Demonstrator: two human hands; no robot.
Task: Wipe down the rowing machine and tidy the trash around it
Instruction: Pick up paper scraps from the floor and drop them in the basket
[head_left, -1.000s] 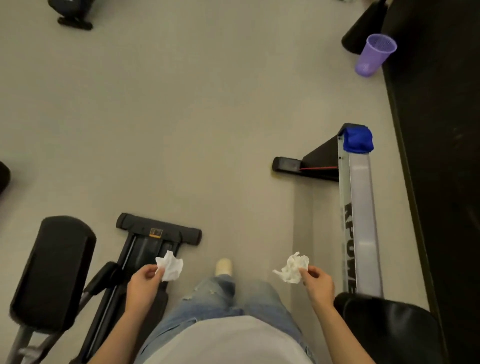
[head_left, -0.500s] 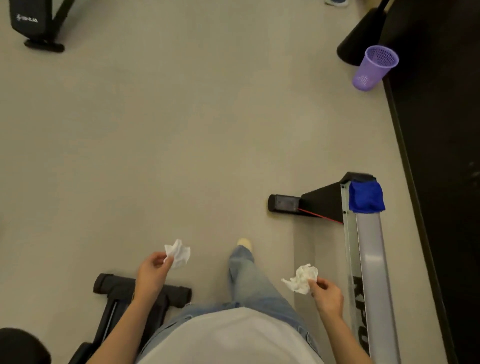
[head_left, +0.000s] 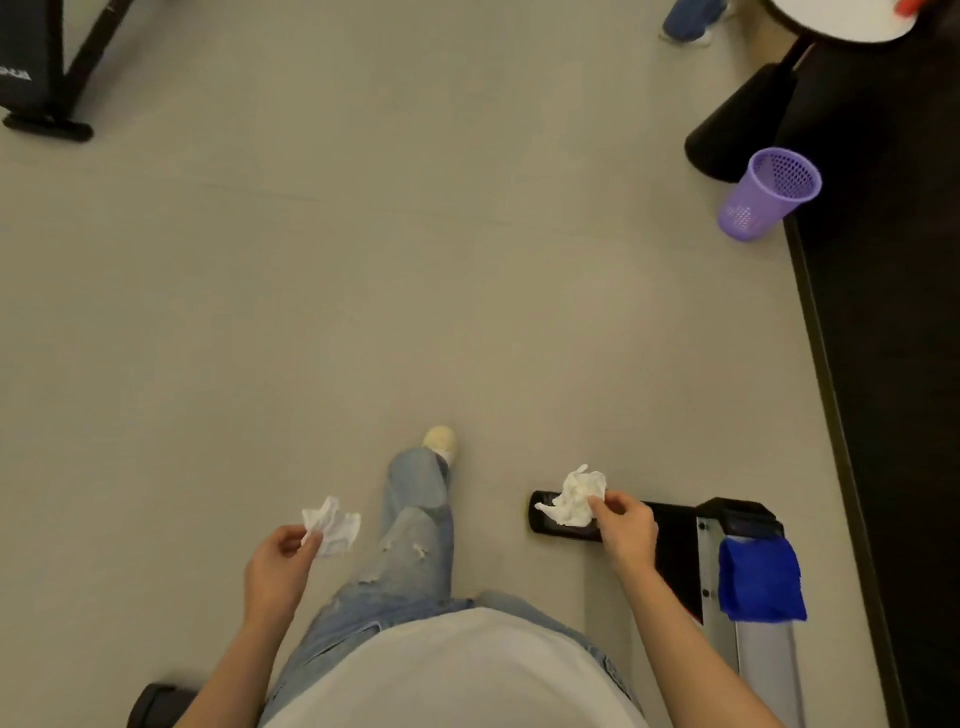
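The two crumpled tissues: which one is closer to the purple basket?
The tissue in the right hand, over the rowing machine's black foot; the other tissue, in the left hand, is farther.

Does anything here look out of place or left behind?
A blue cloth lies draped over the end of the rowing machine's rail, untouched; the left hand pinches one crumpled tissue and the right hand another crumpled tissue. Nothing looks spilled or broken.

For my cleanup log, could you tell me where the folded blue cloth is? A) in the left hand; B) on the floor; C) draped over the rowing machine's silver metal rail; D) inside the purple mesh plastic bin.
C: the folded blue cloth lies draped over the end of the silver metal rail.
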